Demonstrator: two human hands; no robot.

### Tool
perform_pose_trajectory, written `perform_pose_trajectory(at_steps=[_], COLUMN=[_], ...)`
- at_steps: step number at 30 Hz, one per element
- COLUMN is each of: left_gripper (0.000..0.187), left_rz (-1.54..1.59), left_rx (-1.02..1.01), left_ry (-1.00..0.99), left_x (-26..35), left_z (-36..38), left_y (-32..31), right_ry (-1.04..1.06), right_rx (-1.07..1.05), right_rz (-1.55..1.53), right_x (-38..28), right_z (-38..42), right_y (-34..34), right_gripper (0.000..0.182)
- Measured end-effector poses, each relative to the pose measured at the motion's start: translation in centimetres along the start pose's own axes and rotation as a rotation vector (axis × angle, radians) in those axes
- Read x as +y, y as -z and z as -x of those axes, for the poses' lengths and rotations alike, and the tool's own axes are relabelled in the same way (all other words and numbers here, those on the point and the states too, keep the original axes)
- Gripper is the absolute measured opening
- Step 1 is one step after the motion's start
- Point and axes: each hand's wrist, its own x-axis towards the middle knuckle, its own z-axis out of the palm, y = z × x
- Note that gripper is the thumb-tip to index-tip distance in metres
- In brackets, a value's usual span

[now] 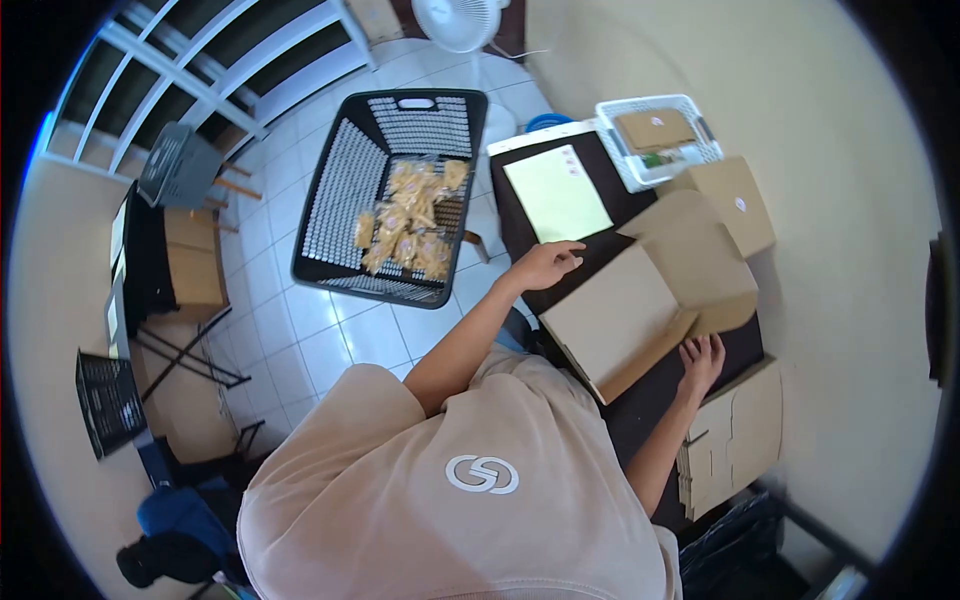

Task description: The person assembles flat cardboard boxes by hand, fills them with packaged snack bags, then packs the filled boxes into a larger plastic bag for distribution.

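An open cardboard box [618, 312] with its flaps raised lies on the dark table in front of me. My left hand [549, 266] hovers at the box's upper left corner, fingers apart and a little curled, with nothing in it. On the other side, my right hand [702, 360] touches or nearly touches the box's lower right edge, its fingers spread and slightly bent. Beyond my left hand lies a pale yellow-green sheet [558, 193] on the table.
A black basket [325, 210] with several bagged snacks [408, 215] stands left. A white basket [630, 172] and a closed carton [735, 200] are at the back right. Stacked flat cardboard [735, 430] lies at the near right. A white fan [460, 22] stands beyond.
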Motion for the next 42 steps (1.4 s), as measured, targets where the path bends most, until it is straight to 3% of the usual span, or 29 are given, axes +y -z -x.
perform_pose_trajectory(at_steps=[4,9,15,18,20,23,26,28,30,31,32,34,35,36,38,39,42], left_gripper=[0.039,0.039,0.022,0.017,0.018,0.018,0.019,0.019,0.023,0.039,0.039,0.058,0.072,0.072,0.101,0.113,0.111], left_rz=[0.2,0.398,-0.079,0.047,-0.037,-0.178,-0.374,-0.366,-0.491,-0.437,-0.419,-0.456,-0.364,-0.357,-0.509,-0.438,-0.521], left_rx=[-0.001,0.302,0.416,0.537,0.599,0.752,0.715,0.667,0.627,0.565,0.561,0.426,0.511,0.495,0.521,0.419,0.383], left_ry=[0.213,0.388,0.267,0.222,0.311,0.446,0.593,0.581,0.615,0.709,0.704,0.751,0.785,0.784,0.79,0.906,0.956], left_x=[0.1,-1.6,-2.9,-13.1,-17.0,-23.5,-25.0,-29.4,-33.4,-34.9,-34.4,-32.7,-37.1,-37.9,-38.0,-37.5,-38.3], left_z=[4.9,14.5,15.8,14.9,14.5,14.0,12.7,11.4,9.9,8.7,7.7,6.3,6.2,6.1,5.5,5.0,4.6], left_y=[7.5,13.0,17.3,19.4,21.8,25.6,29.0,30.9,31.6,32.0,32.3,32.8,32.1,32.0,31.4,32.1,31.9], right_ry=[-0.044,-0.008,0.05,0.09,0.109,0.09,0.073,0.025,-0.011,-0.047,-0.045,-0.041,-0.044,-0.045,-0.119,-0.109,-0.18], right_rx=[0.058,0.226,0.184,0.062,-0.041,-0.029,-0.038,0.047,0.045,0.033,0.025,0.001,-0.008,0.007,-0.043,-0.025,0.031], right_rz=[-0.01,0.042,0.078,0.076,0.116,0.183,0.169,0.268,0.351,0.403,0.437,0.528,0.593,0.602,0.745,0.747,0.759], right_x=[1.3,1.1,-1.2,-2.0,-2.9,-3.4,-2.4,-1.5,-1.2,-1.0,-0.5,0.3,0.3,0.7,1.3,1.3,1.2], right_z=[1.5,2.7,2.7,3.0,4.4,8.0,12.0,15.3,19.3,21.0,22.5,25.4,27.0,28.0,29.9,30.7,33.2], right_y=[0.5,0.3,-3.4,-5.7,-7.9,-10.4,-11.7,-13.0,-14.5,-15.4,-15.7,-16.6,-16.8,-16.3,-14.4,-14.5,-14.8], right_gripper=[0.048,0.035,0.013,0.009,0.009,0.008,0.009,0.01,0.01,0.011,0.012,0.012,0.012,0.012,0.012,0.012,0.014])
